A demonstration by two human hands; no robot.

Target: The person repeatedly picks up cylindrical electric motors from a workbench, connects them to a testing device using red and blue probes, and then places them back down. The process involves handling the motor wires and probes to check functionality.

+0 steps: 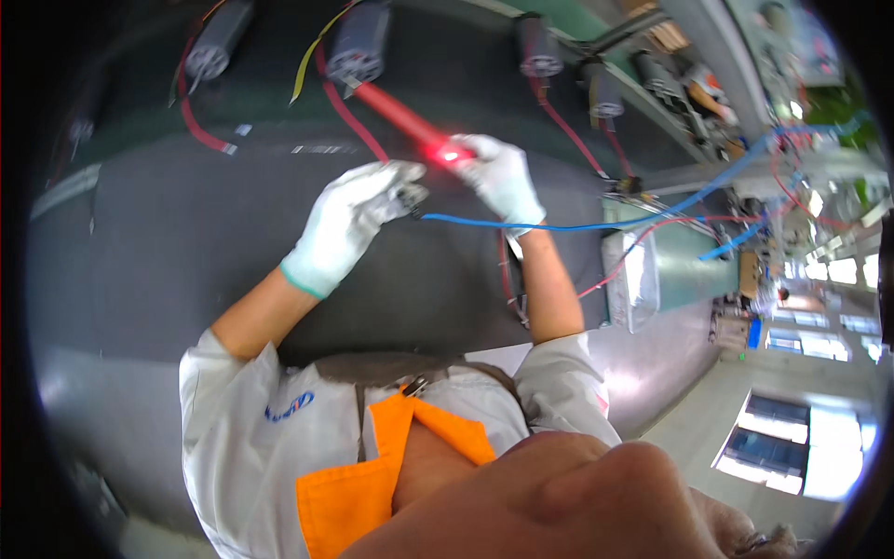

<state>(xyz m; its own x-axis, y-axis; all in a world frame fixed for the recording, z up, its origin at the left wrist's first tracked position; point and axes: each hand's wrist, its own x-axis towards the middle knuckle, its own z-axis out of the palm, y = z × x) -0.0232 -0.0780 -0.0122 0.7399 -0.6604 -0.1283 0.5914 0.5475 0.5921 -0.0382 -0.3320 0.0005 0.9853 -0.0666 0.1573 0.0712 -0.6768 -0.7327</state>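
Dark worktop (186, 233): motor (361, 42) 11 o'clock; R hand (500, 184) closed on red rod (402, 114) at motor's 5 o'clock, L hand (345, 219) curled round dark part (408, 199). Blue hose (596, 227) cd snag R hand if tugged.

Grey work shirt, bright orange collar, pale gloves with mint cuffs.
At 10 o'clock the left glove (337, 222) is white knit, ending in a mint-green cuff (307, 279); the right glove (507, 184), at 1 o'clock, matches it. Light grey sleeves (222, 368) at 8 and 4 o'clock leave the forearms (253, 317) bare. The shirt (247, 475) carries a blue emblem (290, 406) with a touch of red at 8 o'clock. Around 7 o'clock, the orange collar (346, 503) lies open, with a dark metallic clip (415, 386) near its upper edge.
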